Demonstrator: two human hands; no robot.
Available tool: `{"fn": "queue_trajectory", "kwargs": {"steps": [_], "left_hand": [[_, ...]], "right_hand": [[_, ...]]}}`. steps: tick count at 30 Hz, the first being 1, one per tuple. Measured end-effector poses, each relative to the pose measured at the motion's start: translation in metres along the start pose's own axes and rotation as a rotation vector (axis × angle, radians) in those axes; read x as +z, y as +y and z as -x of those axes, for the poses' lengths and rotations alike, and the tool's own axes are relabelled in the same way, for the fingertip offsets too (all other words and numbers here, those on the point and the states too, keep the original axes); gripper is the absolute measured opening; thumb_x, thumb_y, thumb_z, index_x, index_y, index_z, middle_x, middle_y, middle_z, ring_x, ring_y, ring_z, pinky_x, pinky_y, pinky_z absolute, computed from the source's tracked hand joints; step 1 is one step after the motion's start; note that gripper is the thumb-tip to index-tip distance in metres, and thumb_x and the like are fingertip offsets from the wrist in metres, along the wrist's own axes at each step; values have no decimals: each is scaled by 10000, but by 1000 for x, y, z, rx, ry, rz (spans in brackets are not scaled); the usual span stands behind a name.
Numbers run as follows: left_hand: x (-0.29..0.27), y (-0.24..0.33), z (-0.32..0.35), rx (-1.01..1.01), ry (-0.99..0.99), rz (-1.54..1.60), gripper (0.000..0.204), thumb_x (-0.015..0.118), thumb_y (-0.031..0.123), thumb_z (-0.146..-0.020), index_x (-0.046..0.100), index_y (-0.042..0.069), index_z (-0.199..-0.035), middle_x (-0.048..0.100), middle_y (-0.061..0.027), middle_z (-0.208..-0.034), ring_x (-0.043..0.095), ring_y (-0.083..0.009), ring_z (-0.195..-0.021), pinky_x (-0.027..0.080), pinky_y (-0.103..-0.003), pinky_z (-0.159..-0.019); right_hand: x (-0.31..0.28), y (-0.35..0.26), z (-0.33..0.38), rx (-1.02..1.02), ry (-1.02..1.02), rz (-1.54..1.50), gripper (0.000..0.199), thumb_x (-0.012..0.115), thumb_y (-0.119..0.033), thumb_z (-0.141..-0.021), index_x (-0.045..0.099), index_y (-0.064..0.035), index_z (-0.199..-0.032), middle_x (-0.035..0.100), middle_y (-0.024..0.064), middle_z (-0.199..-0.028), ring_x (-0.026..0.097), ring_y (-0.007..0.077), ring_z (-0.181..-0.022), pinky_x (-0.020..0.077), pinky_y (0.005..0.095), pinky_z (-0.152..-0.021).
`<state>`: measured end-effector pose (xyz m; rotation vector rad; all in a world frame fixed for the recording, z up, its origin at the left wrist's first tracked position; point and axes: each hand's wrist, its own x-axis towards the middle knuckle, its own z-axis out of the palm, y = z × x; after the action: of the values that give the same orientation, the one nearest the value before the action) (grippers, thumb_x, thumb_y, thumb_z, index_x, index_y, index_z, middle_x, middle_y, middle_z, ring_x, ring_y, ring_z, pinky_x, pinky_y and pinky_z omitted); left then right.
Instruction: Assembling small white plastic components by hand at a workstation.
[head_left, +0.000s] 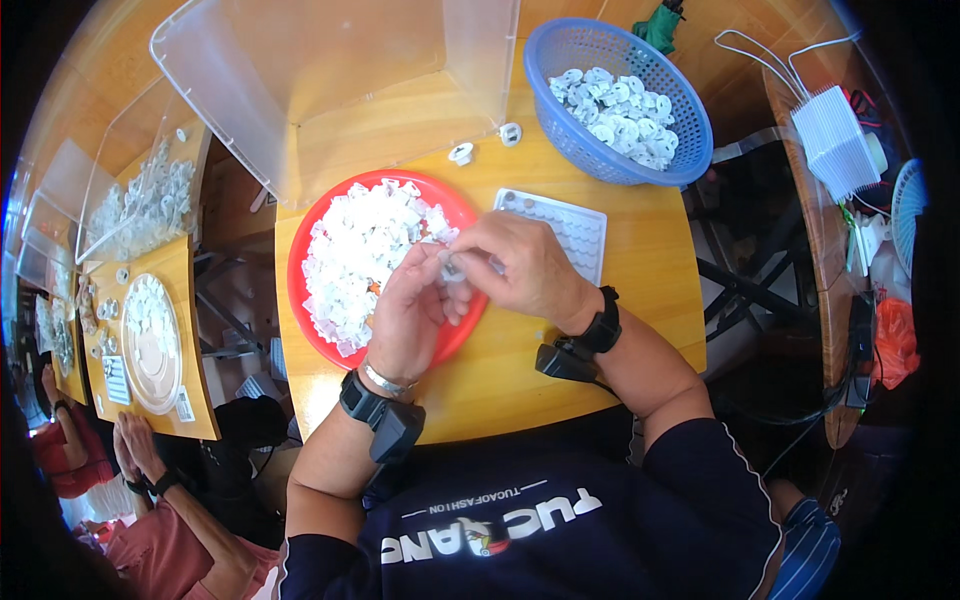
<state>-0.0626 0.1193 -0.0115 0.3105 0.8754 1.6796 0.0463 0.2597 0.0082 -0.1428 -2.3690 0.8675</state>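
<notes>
My left hand (408, 308), palm up, and my right hand (525, 262) meet over the right side of a round red tray (300, 312). Between their fingertips is a small whitish plastic piece (452, 268), partly hidden by the fingers. White plastic pieces (350, 255) heap up in the red tray. Just beyond my right hand lies a white tray with rows of small round hollows (588, 228); my hand covers part of it, and a few small grey discs sit in its far corner.
A blue basket (682, 165) of white round parts stands at the back right, beside a clear plastic bin (370, 90). Two loose white parts (461, 153) lie between them. Leftward, a person's hands (138, 447) rest at another table (205, 390). A cluttered shelf (832, 300) is at right.
</notes>
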Motion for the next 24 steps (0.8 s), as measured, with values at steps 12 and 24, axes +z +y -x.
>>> {"fn": "queue_trajectory", "kwargs": {"steps": [12, 24], "left_hand": [[-1, 0, 0, -9, 13, 3, 212, 457, 271, -1001, 541, 81, -1045, 624, -43, -812, 583, -123, -701, 455, -241, -624], [0, 0, 1, -3, 14, -5, 204, 449, 262, -1003, 538, 82, -1039, 618, -39, -820, 584, -118, -720, 452, -243, -633]], "right_hand": [[0, 0, 1, 0, -14, 5, 62, 659, -51, -809, 617, -62, -853, 634, 96, -781, 641, 278, -715, 517, 371, -621], [1, 1, 1, -17, -6, 12, 65, 653, -45, -808, 614, -62, -856, 632, 92, -778, 642, 278, -715, 520, 369, -619]]}}
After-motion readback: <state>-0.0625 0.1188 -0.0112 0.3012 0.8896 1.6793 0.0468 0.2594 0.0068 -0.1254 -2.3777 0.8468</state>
